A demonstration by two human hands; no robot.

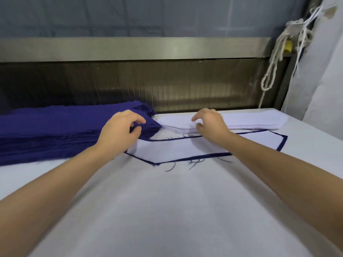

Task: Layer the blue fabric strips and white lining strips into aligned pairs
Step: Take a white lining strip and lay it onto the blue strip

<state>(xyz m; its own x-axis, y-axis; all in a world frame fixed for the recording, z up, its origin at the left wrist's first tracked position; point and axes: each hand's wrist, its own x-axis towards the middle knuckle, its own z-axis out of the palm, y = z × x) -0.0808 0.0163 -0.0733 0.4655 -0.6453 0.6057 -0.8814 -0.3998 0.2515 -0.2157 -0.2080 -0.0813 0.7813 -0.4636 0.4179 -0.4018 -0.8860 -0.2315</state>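
blue fabric strips sit stacked at the left of the table, ends turned toward the middle so i can peel one off without reaching. my left hand pinches the corner of the top blue strip between thumb and fingers. in front of me lies a finished pair, white lining on top with a thin blue border showing all round, loose threads trailing off its near edge. my right hand is curled with its fingertips on the near end of the white lining strips; i cannot tell if it has one gripped. that pile lies just behind the pair, close by for quick matching.
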